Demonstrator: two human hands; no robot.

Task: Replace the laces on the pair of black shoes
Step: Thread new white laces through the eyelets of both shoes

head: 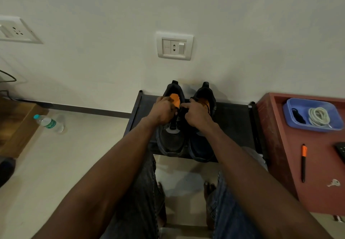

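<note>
A white wall (168, 5) fills the upper view, and at its foot a low black rack (233, 119) serves as the work surface, with everything else placed around it. To the right of the rack stands a red-brown table (291, 154); to the left of it lies pale floor (74, 154) with a wooden unit (16, 126) at the far edge. Two bare forearms reach straight out from the seated person, over jean-clad knees (141, 192), to the middle of the rack, where the pair of black shoes (171, 139) sits side by side, heels against the wall and toes toward the person. The left hand (162, 111) is curled over the orange tongue (175, 98) of the left-hand shoe, gripping it near the collar. The right hand (196, 115), just beside the left, is bent at the knuckles with its forefinger and thumb pinching toward the gap between the shoes; a dark lace (207, 106) trails by it on the right-hand shoe, but whether the fingers actually grasp the lace cannot be told. Above the rack a switch plate (174, 46) is set in the wall. On the table right of the rack are a blue tray (291, 119) holding a coiled white cord (318, 116), an orange-and-black pen (304, 164) and a small key (334, 182). Left of the rack a plastic water bottle (49, 123) lies on the floor.
</note>
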